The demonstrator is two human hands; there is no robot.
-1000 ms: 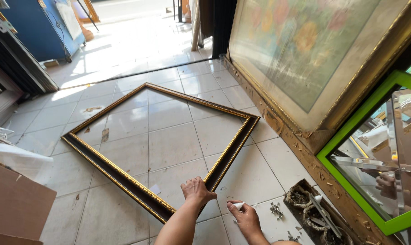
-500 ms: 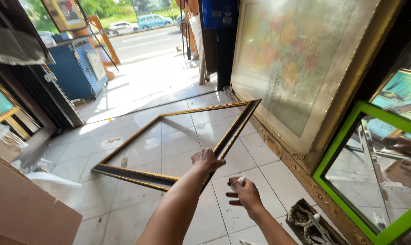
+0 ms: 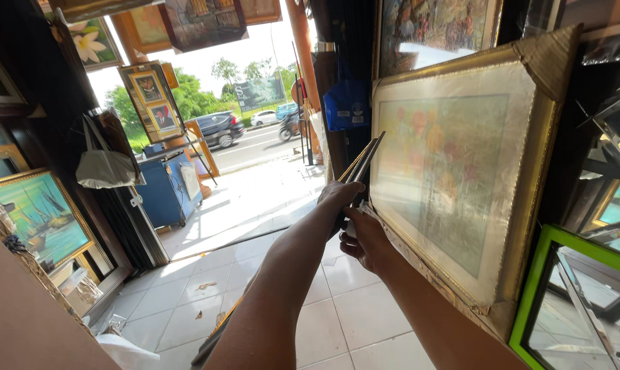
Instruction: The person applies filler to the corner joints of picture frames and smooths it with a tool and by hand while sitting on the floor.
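An empty dark picture frame with a gold inner edge (image 3: 363,159) stands lifted off the floor and is seen edge-on, its low end near the tiles (image 3: 214,337). My left hand (image 3: 339,196) grips its upper rail from above. My right hand (image 3: 366,241) closes on the same rail just below, with a small white bit showing between its fingers. Both arms reach forward from the bottom of the view. The frame rests close to a big flower painting in a wide gold frame (image 3: 454,179) that leans against the right wall.
A bright green frame holding glass (image 3: 544,291) leans at the lower right. To the left are a seascape painting (image 3: 39,216), a hanging white bag (image 3: 101,170), a blue cabinet (image 3: 167,190) and brown cardboard (image 3: 29,318). White floor tiles (image 3: 255,274) run to the open street door.
The frame lay flat on the tiles with my left hand on its corner; both hands have raised it upright on edge beside the big painting, and my view has tilted up toward the door.
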